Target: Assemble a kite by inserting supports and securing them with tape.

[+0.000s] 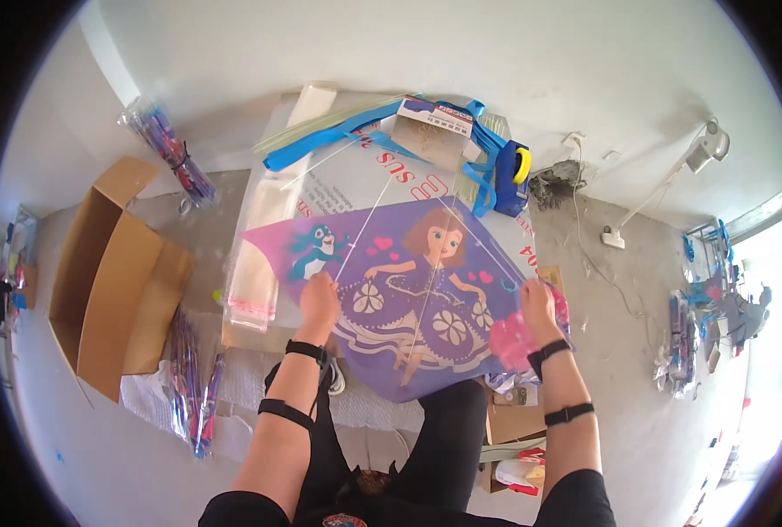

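A purple kite, printed with a cartoon figure in a gown, lies spread over the table in front of me. Its pink tip points left, and thin white rods run across it. My left hand is closed on the kite at its left part, by the lower end of one rod. At the right edge, beside a pink patch, my right hand is closed on the kite by the end of another rod. The fingertips of both hands are partly hidden. The kite's lower point hangs over the table edge toward my knees.
A grey printed board covers the table. Blue ribbons, an open small box and a blue tape dispenser sit at its far side. Clear plastic bags lie left. An open cardboard box and wrapped bundles stand further left.
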Available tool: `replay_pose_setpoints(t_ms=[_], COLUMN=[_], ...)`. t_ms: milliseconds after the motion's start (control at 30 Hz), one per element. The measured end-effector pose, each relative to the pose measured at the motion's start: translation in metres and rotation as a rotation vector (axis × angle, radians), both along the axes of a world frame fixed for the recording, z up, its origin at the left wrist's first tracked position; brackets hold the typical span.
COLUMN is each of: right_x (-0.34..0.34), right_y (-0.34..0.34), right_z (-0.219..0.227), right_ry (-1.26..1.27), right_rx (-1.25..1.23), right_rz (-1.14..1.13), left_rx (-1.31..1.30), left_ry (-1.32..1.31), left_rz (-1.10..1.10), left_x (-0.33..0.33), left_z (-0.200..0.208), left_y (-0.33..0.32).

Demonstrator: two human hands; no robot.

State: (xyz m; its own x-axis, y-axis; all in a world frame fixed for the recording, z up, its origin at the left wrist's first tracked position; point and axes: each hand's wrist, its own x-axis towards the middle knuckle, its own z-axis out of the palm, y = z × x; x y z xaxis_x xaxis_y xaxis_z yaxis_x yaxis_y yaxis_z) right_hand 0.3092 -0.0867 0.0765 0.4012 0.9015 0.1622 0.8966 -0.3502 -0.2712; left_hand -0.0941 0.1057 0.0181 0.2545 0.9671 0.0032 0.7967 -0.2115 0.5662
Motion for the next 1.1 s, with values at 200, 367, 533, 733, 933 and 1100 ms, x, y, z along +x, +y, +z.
replay_pose_setpoints(t_ms=[200,367,533,733,933,1100], right_x=[-0.011,-0.022,0.031,0.065,0.038,0.013], right_y=[0.163,0.174,0.044,-0.143,-0.165,-0.128], right_z=[0.072,0.063,-0.014,-0.084,-0.090,-0.024], right_ry=[-0.296,-0.158,-0.087,0.291,1.456,1.338], right_rx=[0.317,0.320,0.152,0.078,0.812,1.161], right_rz=[0.061,-0.009,-0.315,-1.129,-1.340,-0.621], left_rx=[0.136,0.171,0.221,0.294,0.256,0.255], left_ry=[0.243,0.231,0.118,0.225,0.236,0.259], left_rz=[0.017,-0.041,-0.370,-0.413,-0.409,-0.401], left_x=[-0.035,-0.014,0.023,0.038,0.032,0.024], left_z=[-0.005,0.003,-0.010,-0.017,-0.014,-0.023], left_y=[0.044,0.024,-0.040,-0.075,-0.076,-0.076])
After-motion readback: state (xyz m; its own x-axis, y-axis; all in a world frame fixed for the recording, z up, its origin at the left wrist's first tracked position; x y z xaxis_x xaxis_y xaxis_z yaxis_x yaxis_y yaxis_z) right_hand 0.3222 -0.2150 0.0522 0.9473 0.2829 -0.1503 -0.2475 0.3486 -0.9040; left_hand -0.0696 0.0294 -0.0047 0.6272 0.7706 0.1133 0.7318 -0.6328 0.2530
